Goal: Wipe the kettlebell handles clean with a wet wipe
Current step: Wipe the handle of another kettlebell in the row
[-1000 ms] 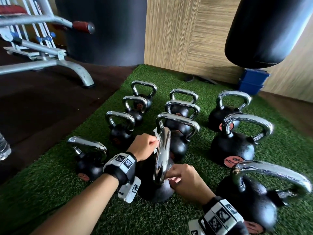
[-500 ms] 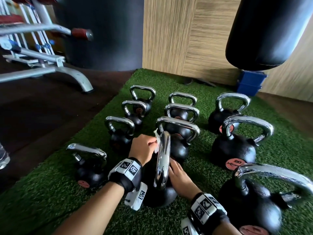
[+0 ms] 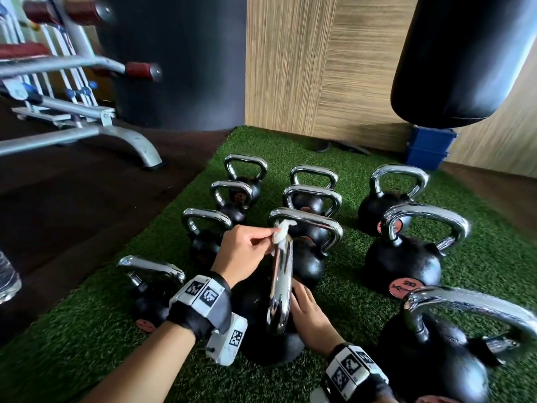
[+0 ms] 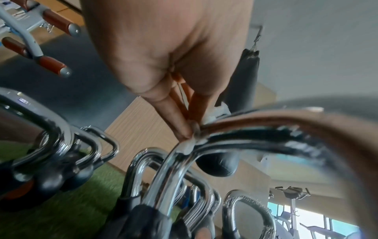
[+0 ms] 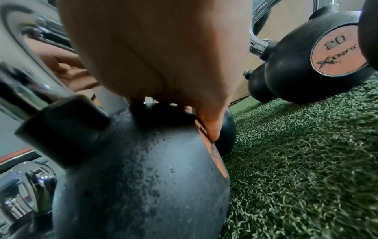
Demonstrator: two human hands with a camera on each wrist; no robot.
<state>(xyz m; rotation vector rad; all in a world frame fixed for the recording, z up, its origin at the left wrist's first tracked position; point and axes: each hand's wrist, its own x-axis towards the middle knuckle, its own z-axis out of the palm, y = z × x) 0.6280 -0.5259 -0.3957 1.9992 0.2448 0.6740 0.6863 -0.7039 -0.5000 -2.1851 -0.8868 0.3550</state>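
Several black kettlebells with chrome handles stand on green turf (image 3: 363, 318). The nearest middle kettlebell (image 3: 261, 341) has its chrome handle (image 3: 280, 289) edge-on to me. My left hand (image 3: 247, 251) pinches a small white wet wipe (image 3: 281, 232) against the far top end of that handle; in the left wrist view the wipe (image 4: 189, 146) sits under the fingertips (image 4: 184, 129) on the chrome bar. My right hand (image 3: 306, 309) rests flat on the black ball (image 5: 143, 177) of the same kettlebell, fingers straight, one fingertip (image 5: 212, 131) at its orange label.
More kettlebells crowd in front and to both sides, a large one (image 3: 430, 362) at near right. A grey weight bench frame (image 3: 87, 132) stands at far left on dark floor. A hanging punch bag (image 3: 465, 53) and blue boxes (image 3: 430, 149) are at far right by the wood wall.
My right hand has uncurled from beside the handle and laid itself flat on the kettlebell's ball. My left hand has kept the wipe at the handle's far top end.
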